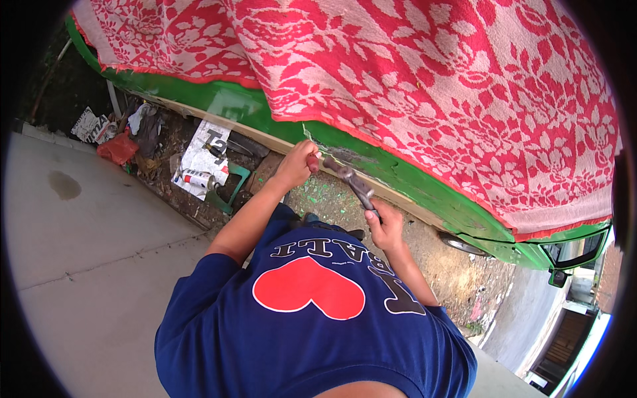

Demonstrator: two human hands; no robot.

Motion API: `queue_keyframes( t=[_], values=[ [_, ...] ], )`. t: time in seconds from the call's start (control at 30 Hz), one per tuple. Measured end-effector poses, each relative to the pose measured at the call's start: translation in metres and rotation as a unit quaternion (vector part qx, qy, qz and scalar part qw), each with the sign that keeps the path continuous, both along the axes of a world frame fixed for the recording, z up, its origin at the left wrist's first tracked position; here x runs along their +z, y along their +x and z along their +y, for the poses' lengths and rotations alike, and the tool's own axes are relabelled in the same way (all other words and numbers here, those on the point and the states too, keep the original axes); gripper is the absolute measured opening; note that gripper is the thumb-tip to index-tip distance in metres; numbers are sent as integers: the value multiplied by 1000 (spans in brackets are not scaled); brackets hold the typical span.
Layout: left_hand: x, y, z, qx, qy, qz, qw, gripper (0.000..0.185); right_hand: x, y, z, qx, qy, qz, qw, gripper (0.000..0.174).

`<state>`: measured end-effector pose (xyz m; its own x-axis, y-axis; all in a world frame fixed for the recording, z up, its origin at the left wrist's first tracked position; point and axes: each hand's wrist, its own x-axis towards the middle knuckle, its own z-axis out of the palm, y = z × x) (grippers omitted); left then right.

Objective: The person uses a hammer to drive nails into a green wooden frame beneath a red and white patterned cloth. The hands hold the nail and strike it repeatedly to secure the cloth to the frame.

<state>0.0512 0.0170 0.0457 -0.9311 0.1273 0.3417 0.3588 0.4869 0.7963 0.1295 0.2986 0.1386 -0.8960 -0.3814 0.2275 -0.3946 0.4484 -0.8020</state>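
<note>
My left hand (297, 166) is closed around a red-handled tool (312, 163), probably a chisel or screwdriver, at the lower edge of a green vehicle body panel (366, 158). Its tip is hidden from me. In my right hand (385, 226) is a hammer (354, 183), gripped by its dark handle, the metal head close to the red handle end. Whether they touch I cannot tell. Around this spot the panel's paint is cracked and scraped. A pale strip (398, 191) runs along the panel's lower edge.
A red and pale floral blanket (423, 99) drapes over the vehicle. Left of me, a spray can (198, 178) lies on a printed sheet (196, 149) by a green plastic stool (234, 189). Green paint chips (311, 191) litter the ground; a wheel (464, 245) is at right.
</note>
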Motion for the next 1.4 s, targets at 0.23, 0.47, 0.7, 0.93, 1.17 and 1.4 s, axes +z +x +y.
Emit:
queue_keyframes(
  t=[0.23, 0.47, 0.7, 0.93, 1.17, 1.4],
  values=[
    [1, 3, 3, -3, 13, -28, 1000, 13, -8, -5, 0, -5, 76, 14, 997, 23],
    [2, -3, 9, 33, 44, -52, 997, 14, -10, -2, -9, -1, 86, 67, 994, 20],
    [3, -10, 6, 48, 55, -74, 995, 12, 0, 2, -18, -32, 37, 41, 998, 23],
    [-41, -19, -11, 85, 89, -102, 987, 17, 1, -3, -20, -58, 43, -27, 997, 25],
    [-53, -6, -24, 57, 310, -74, 946, 19, -7, -12, -5, -137, -62, -97, 984, 25],
    [-47, -7, -22, 45, 328, -70, 941, 19, -10, -14, 0, -143, -74, -108, 981, 27]
  ],
)
